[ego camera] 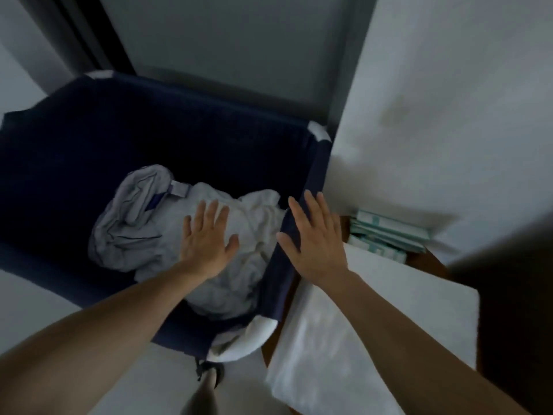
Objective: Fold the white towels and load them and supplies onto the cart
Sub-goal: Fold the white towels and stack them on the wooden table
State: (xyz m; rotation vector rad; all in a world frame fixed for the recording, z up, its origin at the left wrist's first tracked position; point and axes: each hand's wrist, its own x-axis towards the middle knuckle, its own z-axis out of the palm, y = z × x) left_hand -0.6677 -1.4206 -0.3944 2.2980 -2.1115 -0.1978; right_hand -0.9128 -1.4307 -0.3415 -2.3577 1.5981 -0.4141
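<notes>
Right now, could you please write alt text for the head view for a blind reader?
Two open hands reach over a dark blue bin of crumpled white linen: the left hand above the linen, the right hand over the bin's right rim. A folded white towel and teal packets lie to its right.

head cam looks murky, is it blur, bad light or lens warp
Head view: dim, cool light, with the inside of the bin nearly black. Head view: soft blur over the left hand, right hand and linen. Head view: wide-angle warp stretches the forearms toward the corners, and the folded towel is the brightest patch.
</notes>
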